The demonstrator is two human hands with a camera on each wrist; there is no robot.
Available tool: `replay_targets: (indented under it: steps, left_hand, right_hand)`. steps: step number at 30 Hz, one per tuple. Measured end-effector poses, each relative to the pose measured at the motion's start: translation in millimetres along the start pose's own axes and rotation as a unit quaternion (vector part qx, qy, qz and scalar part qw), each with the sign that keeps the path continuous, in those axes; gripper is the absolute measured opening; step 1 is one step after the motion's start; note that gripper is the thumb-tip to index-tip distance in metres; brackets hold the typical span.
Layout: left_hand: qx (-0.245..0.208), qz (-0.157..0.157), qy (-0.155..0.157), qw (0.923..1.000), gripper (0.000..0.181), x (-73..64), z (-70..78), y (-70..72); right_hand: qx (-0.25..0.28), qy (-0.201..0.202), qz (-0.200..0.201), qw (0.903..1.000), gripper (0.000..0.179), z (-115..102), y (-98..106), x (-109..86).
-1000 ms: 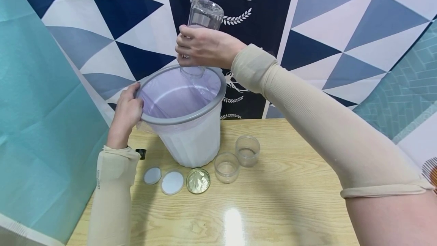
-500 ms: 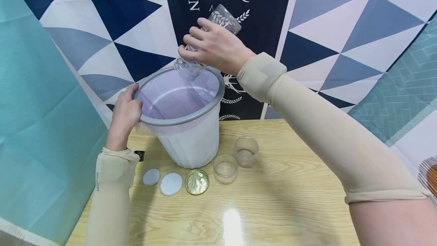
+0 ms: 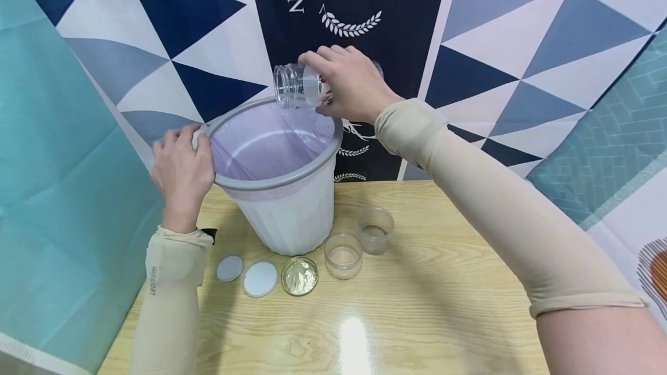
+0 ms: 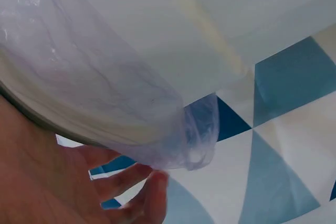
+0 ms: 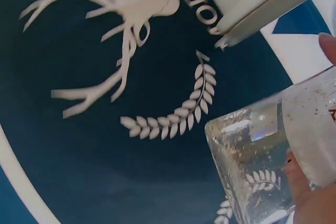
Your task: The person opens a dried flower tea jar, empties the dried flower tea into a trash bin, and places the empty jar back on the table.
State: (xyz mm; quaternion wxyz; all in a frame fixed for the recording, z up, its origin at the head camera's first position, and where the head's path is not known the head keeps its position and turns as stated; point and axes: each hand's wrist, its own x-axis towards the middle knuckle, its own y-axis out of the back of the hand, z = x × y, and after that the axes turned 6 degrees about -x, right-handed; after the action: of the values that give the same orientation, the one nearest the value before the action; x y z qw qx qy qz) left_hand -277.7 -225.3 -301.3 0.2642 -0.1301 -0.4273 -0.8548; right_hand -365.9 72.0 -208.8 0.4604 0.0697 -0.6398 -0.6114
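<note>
My right hand [image 3: 354, 83] grips a clear jar [image 3: 299, 85] round its middle. The jar lies nearly level above the far rim of the white bin [image 3: 292, 219], its threaded, uncapped mouth pointing left. In the right wrist view brownish flecks cling inside the jar [image 5: 257, 150], and a pale label partly covers it. My left hand [image 3: 184, 169] is at the bin's left side, against the grey rim [image 3: 271, 181]. In the left wrist view the fingers [image 4: 123, 179] are loosely bent below the rim, close to the overhanging purple bag [image 4: 163, 145].
On the wooden table [image 3: 417, 317], before the bin, are a small grey-white lid [image 3: 229, 268], a white lid [image 3: 260, 278], a gold lid [image 3: 299, 275] and two clear round containers [image 3: 344, 256]. A small black thing [image 3: 210, 234] lies near my left wrist. Patterned cloth [image 3: 469, 45] hangs behind.
My right hand has turned the jar from upside down to nearly level, its mouth swinging left and up. My left hand has shifted slightly outward, its fingers coming away from over the rim.
</note>
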Motion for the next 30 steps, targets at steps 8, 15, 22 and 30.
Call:
replay_targets:
  steps: [8,15,22,30]
  left_hand:
    - [-0.039,0.107,-0.104,0.9880,0.040,-4.2,7.9,-5.1]
    - [-0.123,0.098,-0.224,0.9618,0.036,-23.8,35.7,-4.7]
    - [-0.136,0.018,-0.369,0.9194,0.047,-63.5,87.4,-17.9]
    - [-0.184,-0.020,-0.390,0.9022,0.075,-93.1,132.7,-53.4]
  right_hand:
    - [0.217,-0.123,-0.009,0.9684,0.085,2.3,2.2,-4.3]
    - [0.276,-0.210,-0.007,0.9378,0.095,6.0,8.9,-11.1]
    - [0.319,-0.224,0.031,0.9202,0.095,9.0,12.5,-33.4]
    - [0.337,-0.202,0.070,0.9169,0.094,8.5,11.8,-63.7]
